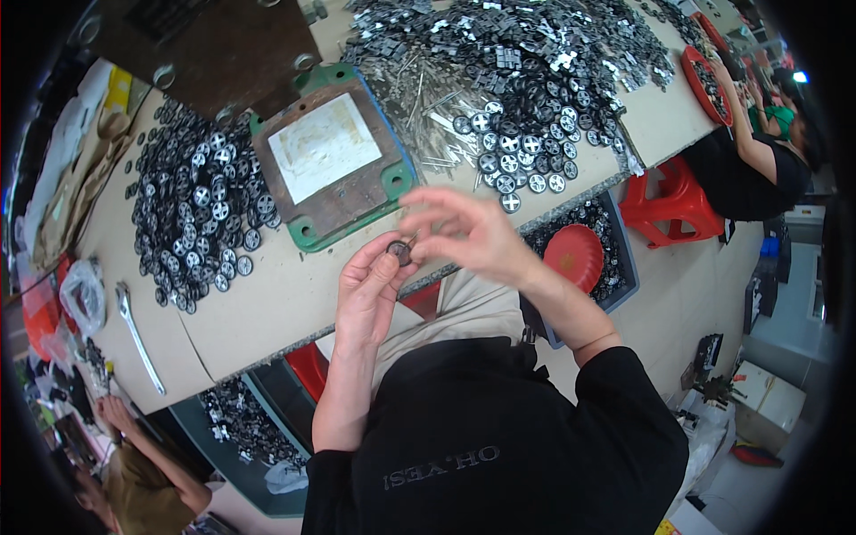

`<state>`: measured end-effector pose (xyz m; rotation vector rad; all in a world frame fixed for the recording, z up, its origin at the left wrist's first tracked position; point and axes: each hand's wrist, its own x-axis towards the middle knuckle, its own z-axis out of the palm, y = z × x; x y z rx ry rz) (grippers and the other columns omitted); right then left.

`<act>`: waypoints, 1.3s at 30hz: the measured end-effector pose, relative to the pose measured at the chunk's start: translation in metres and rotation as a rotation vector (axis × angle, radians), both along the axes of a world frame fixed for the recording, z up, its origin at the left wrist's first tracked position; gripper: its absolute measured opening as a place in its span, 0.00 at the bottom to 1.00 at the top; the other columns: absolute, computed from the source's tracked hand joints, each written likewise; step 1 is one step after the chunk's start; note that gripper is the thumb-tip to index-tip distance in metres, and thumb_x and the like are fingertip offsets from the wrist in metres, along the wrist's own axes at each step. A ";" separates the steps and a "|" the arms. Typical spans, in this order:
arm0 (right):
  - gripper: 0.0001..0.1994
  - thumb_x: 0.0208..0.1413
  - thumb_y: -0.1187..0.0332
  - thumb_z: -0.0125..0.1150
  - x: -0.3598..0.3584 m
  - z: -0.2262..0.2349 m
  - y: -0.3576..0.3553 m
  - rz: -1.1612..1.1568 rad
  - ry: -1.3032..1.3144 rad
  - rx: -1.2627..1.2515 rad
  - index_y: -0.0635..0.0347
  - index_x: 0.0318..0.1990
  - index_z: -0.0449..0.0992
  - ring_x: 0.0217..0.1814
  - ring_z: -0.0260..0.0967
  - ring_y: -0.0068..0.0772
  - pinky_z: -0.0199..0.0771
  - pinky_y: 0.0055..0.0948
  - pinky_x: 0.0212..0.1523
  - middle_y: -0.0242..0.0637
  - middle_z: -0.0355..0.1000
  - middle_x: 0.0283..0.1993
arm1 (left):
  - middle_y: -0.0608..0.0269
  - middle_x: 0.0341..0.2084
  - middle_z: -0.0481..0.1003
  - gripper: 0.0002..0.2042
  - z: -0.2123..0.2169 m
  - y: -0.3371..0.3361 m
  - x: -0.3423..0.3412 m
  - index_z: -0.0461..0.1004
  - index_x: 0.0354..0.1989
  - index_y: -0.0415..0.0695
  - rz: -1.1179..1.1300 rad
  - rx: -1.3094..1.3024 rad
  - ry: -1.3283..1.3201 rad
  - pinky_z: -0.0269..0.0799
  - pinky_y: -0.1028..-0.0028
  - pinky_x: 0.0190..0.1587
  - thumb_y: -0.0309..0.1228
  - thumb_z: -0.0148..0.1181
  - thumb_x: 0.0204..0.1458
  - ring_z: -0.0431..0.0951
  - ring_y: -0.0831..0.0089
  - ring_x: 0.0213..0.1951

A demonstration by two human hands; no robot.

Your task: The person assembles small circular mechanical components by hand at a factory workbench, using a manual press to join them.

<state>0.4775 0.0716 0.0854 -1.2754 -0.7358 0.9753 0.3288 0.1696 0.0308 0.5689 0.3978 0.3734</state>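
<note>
Just off the table's front edge, my left hand [370,283] pinches a small black toy wheel [399,253] between thumb and fingers. Right beside it is my right hand [468,230], partly smeared by motion. Its thumb and forefinger meet at the wheel around what looks like a thin metal pin [412,239]; the other fingers are raised and spread. Loose metal pins [437,134] lie in a heap beyond my hands. Black wheels with silver spokes form one pile [201,201] at the left and another [530,147] at the right.
A green-edged metal press base [392,174] with a pale plate [324,147] stands ahead, below a dark upper block [205,53]. An adjustable wrench [140,339] lies left. Bins of parts [624,259] [267,464] flank me, one holding a red dish [573,257]. Other people sit nearby.
</note>
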 end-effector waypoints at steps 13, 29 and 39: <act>0.14 0.45 0.68 0.62 0.152 -0.011 0.029 -0.391 -1.419 -0.311 0.59 0.41 0.75 0.47 0.65 0.40 0.66 0.34 0.46 0.41 0.67 0.40 | 0.52 0.42 0.73 0.14 0.001 0.002 0.000 0.68 0.48 0.35 0.002 -0.016 0.031 0.73 0.73 0.44 0.24 0.53 0.53 0.76 0.65 0.41; 0.17 0.61 0.62 0.45 0.097 0.005 0.002 0.015 -0.054 -0.047 0.68 0.46 0.71 0.25 0.64 0.15 0.61 0.13 0.22 0.37 0.74 0.35 | 0.52 0.41 0.73 0.14 0.005 -0.002 -0.001 0.67 0.48 0.35 0.060 0.010 0.056 0.74 0.74 0.43 0.25 0.54 0.53 0.76 0.66 0.40; 0.15 0.62 0.63 0.44 0.034 -0.013 -0.015 0.106 0.064 -0.097 0.68 0.42 0.71 0.25 0.60 0.14 0.61 0.16 0.22 0.30 0.68 0.29 | 0.57 0.37 0.75 0.14 0.013 -0.007 0.001 0.70 0.46 0.35 0.130 0.287 0.191 0.72 0.75 0.40 0.24 0.57 0.51 0.77 0.69 0.36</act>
